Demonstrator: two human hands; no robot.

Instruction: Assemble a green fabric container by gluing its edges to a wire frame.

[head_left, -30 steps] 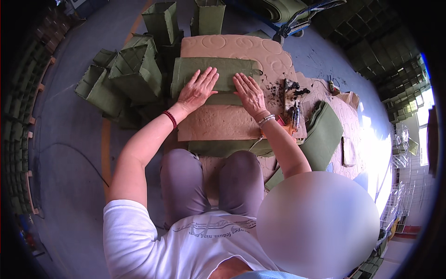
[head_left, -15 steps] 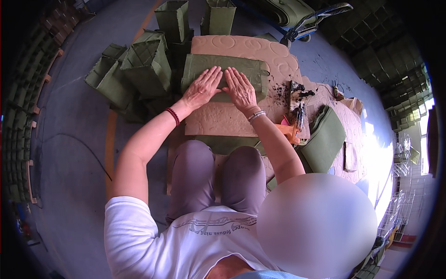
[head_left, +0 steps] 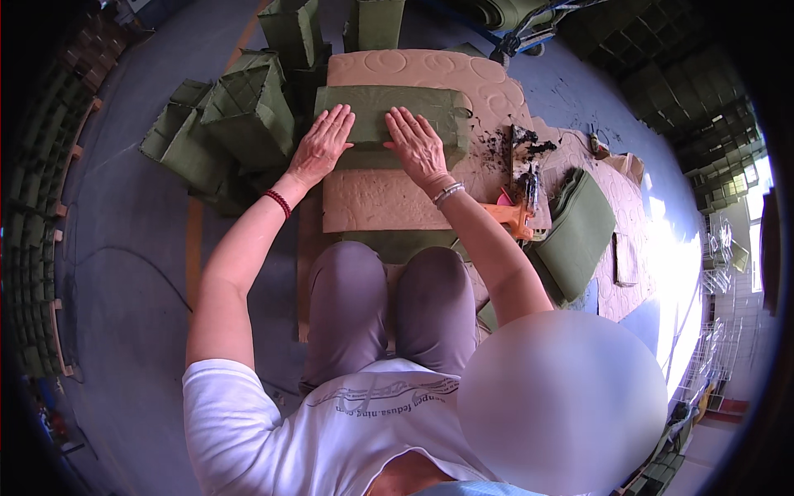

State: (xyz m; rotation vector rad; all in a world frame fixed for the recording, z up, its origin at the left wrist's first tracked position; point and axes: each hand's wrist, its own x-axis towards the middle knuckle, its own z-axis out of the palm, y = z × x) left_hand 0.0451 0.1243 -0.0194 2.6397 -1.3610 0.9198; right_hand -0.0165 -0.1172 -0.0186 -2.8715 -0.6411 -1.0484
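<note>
Left hand point(head_left: 322, 149) and right hand point(head_left: 418, 150) apart, fingers straight, flat on green felt bag point(head_left: 370, 120), open-topped felt bags point(head_left: 255, 124) left of them, orange glue gun point(head_left: 519, 220) rightward

Tan embossed board point(head_left: 372, 207) as worktop, grey flr point(head_left: 124, 190) around.
On board: flat-lying grn pc point(head_left: 369, 124) at ctr, blk smears point(head_left: 494, 149) + blk-caked block point(head_left: 520, 153) R, orange tool point(head_left: 514, 217) near R. On flr: open grn boxes point(head_left: 255, 128) L, tan sheet point(head_left: 641, 227) R w/ grn sheets point(head_left: 577, 236).
</note>
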